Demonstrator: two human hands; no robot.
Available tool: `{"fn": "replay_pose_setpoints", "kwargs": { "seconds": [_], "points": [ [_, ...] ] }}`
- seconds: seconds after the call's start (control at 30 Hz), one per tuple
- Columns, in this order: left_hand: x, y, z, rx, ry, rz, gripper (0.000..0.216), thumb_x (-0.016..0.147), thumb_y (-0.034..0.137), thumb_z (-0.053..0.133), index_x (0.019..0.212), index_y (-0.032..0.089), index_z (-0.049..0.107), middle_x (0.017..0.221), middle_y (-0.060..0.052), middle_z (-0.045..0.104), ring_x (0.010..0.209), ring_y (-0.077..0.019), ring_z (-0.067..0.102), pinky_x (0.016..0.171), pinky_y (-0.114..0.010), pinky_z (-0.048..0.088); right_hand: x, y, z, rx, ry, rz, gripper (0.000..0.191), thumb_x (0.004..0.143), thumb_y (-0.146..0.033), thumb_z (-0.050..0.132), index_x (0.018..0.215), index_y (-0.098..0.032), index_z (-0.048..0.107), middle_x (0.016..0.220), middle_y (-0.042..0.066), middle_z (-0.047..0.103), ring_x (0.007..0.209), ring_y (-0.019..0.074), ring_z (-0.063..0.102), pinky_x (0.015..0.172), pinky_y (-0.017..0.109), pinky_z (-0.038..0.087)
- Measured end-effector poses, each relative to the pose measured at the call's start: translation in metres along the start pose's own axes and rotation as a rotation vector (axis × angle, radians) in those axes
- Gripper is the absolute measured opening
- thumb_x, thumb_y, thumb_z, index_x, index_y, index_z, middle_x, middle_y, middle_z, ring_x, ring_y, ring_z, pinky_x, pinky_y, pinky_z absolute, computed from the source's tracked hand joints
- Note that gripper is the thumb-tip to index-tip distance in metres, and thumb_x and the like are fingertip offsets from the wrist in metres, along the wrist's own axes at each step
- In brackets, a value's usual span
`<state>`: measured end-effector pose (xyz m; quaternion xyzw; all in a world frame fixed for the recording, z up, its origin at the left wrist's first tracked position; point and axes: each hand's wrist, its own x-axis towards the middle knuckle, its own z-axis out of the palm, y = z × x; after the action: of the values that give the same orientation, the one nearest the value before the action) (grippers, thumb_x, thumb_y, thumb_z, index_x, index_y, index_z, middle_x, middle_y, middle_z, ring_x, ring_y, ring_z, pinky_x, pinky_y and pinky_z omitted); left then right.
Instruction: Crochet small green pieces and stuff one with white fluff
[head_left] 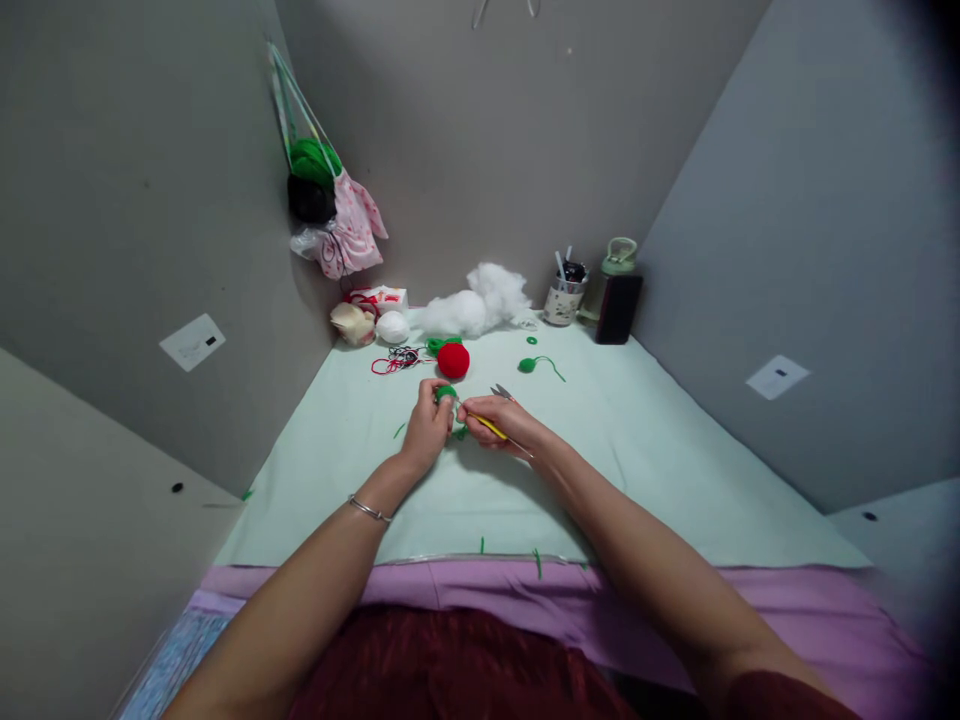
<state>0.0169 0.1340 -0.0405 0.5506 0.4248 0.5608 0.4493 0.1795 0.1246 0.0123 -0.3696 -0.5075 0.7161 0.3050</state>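
A small green crocheted piece (445, 392) is pinched in the fingers of my left hand (429, 425). My right hand (499, 420) grips a crochet hook (489, 427) with a yellow handle, its tip pointing at the green piece. Whether the tip is inside the stitches is too small to tell. Green yarn (461, 433) hangs just below the fingers. Beyond my right hand lie scissors (502, 392), their blades showing and their handles hidden by the hand. A red yarn ball (453, 360) rests just past my left hand.
White stuffing (480, 302) lies along the back wall, beside a white yarn ball (392, 327) and tangled red and black yarn (397, 360). A pen cup (564, 300), green bottle (619, 258) and dark phone (619, 310) stand back right. A green crocheted piece with a tail (528, 366) lies nearer.
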Motion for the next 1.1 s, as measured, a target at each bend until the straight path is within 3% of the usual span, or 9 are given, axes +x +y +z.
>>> {"fn": "replay_pose_setpoints", "kwargs": {
  "seconds": [0.27, 0.47, 0.63, 0.73, 0.87, 1.1],
  "points": [
    [0.0, -0.001, 0.0, 0.005, -0.004, 0.011, 0.023, 0.092, 0.027, 0.063, 0.11, 0.023, 0.049, 0.066, 0.008, 0.053, 0.05, -0.0104, 0.047, 0.052, -0.023, 0.039, 0.002, 0.002, 0.001, 0.001, 0.058, -0.013, 0.031, 0.085, -0.051, 0.067, 0.082, -0.02, 0.059, 0.049, -0.011, 0.036, 0.041, 0.0062, 0.017, 0.041, 0.022, 0.013],
    [0.001, 0.0, 0.0, -0.01, -0.015, 0.009, 0.023, 0.093, 0.03, 0.062, 0.11, 0.023, 0.048, 0.069, 0.007, 0.057, 0.049, -0.0097, 0.048, 0.05, -0.022, 0.04, 0.006, 0.008, 0.004, -0.059, 0.163, -0.097, 0.022, 0.083, -0.04, 0.061, 0.073, -0.02, 0.062, 0.047, -0.007, 0.041, 0.043, 0.0079, 0.026, 0.044, 0.023, 0.019],
    [0.001, 0.0, -0.002, -0.001, -0.021, 0.006, 0.022, 0.093, 0.03, 0.061, 0.11, 0.023, 0.049, 0.063, 0.008, 0.053, 0.046, -0.0097, 0.047, 0.048, -0.021, 0.04, 0.006, 0.008, 0.002, -0.034, 0.166, -0.085, 0.022, 0.074, -0.037, 0.073, 0.075, -0.02, 0.06, 0.05, -0.009, 0.044, 0.046, 0.0073, 0.033, 0.046, 0.022, 0.024],
    [0.001, 0.0, -0.002, 0.011, -0.032, 0.009, 0.021, 0.094, 0.03, 0.06, 0.11, 0.023, 0.048, 0.063, 0.009, 0.052, 0.046, -0.0097, 0.048, 0.047, -0.021, 0.04, 0.005, 0.006, 0.002, -0.006, 0.13, -0.045, 0.033, 0.069, -0.043, 0.079, 0.074, -0.021, 0.055, 0.053, -0.009, 0.047, 0.043, 0.0061, 0.032, 0.043, 0.021, 0.021],
    [0.0, 0.0, 0.0, 0.024, -0.049, 0.008, 0.02, 0.094, 0.032, 0.058, 0.11, 0.023, 0.047, 0.062, 0.01, 0.051, 0.045, -0.0098, 0.047, 0.046, -0.021, 0.04, 0.003, 0.004, 0.003, 0.006, 0.127, -0.065, 0.039, 0.068, -0.047, 0.078, 0.067, -0.021, 0.049, 0.047, -0.01, 0.04, 0.04, 0.0044, 0.026, 0.042, 0.021, 0.019],
    [0.001, 0.008, 0.0, 0.052, -0.072, -0.008, 0.01, 0.092, 0.028, 0.058, 0.098, 0.022, 0.052, 0.053, 0.01, 0.048, 0.04, -0.0092, 0.044, 0.042, -0.019, 0.036, 0.005, 0.006, 0.009, -0.088, 0.248, -0.163, 0.028, 0.071, -0.042, 0.073, 0.073, -0.02, 0.056, 0.047, -0.009, 0.045, 0.039, 0.0059, 0.027, 0.043, 0.024, 0.016]
  ]
}}
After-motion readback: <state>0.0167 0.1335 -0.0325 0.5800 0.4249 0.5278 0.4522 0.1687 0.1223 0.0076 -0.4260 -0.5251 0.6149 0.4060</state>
